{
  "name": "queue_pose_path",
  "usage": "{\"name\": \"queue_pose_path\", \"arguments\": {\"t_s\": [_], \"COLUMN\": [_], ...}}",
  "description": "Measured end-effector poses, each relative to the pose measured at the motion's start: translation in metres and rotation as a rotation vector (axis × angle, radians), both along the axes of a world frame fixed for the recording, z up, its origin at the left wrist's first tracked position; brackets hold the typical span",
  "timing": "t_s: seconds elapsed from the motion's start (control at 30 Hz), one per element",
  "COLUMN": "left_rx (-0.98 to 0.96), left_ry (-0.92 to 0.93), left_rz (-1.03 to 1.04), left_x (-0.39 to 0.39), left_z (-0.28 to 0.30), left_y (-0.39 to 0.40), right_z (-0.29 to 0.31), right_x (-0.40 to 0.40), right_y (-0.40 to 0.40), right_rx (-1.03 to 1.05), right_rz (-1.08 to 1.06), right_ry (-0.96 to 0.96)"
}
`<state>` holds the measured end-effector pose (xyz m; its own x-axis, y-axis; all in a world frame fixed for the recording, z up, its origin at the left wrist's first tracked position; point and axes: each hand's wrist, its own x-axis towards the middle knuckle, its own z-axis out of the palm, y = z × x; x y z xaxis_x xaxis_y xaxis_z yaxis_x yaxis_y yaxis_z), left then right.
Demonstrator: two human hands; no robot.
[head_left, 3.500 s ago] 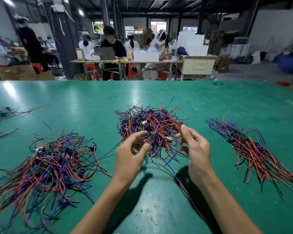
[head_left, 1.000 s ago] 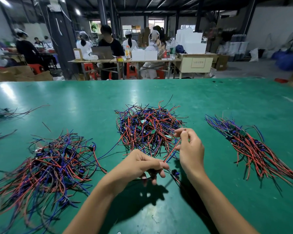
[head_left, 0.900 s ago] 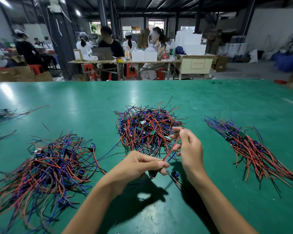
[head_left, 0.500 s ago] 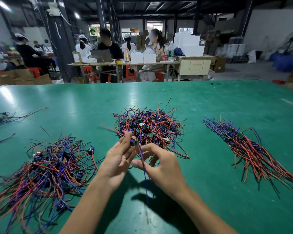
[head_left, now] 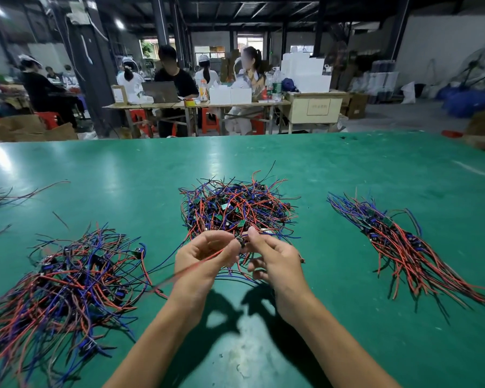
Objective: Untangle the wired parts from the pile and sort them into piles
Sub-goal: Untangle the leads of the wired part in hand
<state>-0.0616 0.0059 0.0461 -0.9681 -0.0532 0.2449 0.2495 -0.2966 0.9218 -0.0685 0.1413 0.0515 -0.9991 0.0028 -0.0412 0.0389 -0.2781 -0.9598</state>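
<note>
Your two bare forearms reach up from the near edge of the table and converge at its middle. Your left hand (head_left: 205, 256) is raised, fingers curled, thumb and fingertips pinching a small wired part (head_left: 240, 240) — your right hand (head_left: 275, 259) meets it there, thumb up and pinching the same part, its other fingers loosely curled beneath.

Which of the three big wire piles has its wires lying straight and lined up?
The pile on the right: its wires run side by side in one direction. The middle pile and the left pile are tangled, wires looping every way.
</note>
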Motion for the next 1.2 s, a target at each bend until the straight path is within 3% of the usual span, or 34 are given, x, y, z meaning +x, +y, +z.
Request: {"name": "queue_pose_path", "arguments": {"t_s": [0.17,0.27,0.4,0.43,0.5,0.6,0.67,0.83,0.9,1.03,1.2], "left_rx": [-0.728,-0.816,-1.209,-1.203,-0.973,-0.479,-0.332,-0.273,-0.274,-0.244,-0.402], "left_ry": [0.471,0.472,0.518,0.516,0.417,0.024,-0.127,-0.262,-0.276,-0.283,-0.121], "left_rz": [0.194,0.204,0.196,0.212,0.184,-0.053,-0.182,-0.296,-0.291,-0.200,-0.060], "left_x": [-0.008,-0.012,-0.014,-0.015,-0.013,-0.005,-0.001,-0.001,0.000,0.001,0.002], "left_z": [-0.005,-0.008,-0.010,-0.009,-0.007,-0.001,0.002,0.001,0.002,0.005,0.000], "left_y": [-0.011,-0.016,-0.034,-0.035,-0.030,-0.013,-0.009,-0.007,-0.007,-0.004,-0.001], "right_z": [0.002,0.002,0.000,-0.001,-0.002,-0.006,-0.010,-0.012,-0.012,-0.010,-0.017], "right_x": [-0.003,-0.005,-0.010,-0.011,-0.013,-0.015,-0.018,-0.021,-0.018,-0.013,-0.009], "right_y": [0.007,0.011,0.018,0.020,0.024,0.028,0.029,0.029,0.024,0.012,-0.004], "right_rx": [-0.032,0.008,0.008,0.016,0.075,0.259,0.375,0.600,0.541,0.290,0.322], "right_rz": [0.071,0.094,0.114,0.126,0.156,0.185,0.139,-0.005,0.087,0.231,0.106], "right_ry": [-0.086,-0.090,-0.058,-0.039,0.023,0.193,0.297,0.413,0.417,0.235,0.195]}}
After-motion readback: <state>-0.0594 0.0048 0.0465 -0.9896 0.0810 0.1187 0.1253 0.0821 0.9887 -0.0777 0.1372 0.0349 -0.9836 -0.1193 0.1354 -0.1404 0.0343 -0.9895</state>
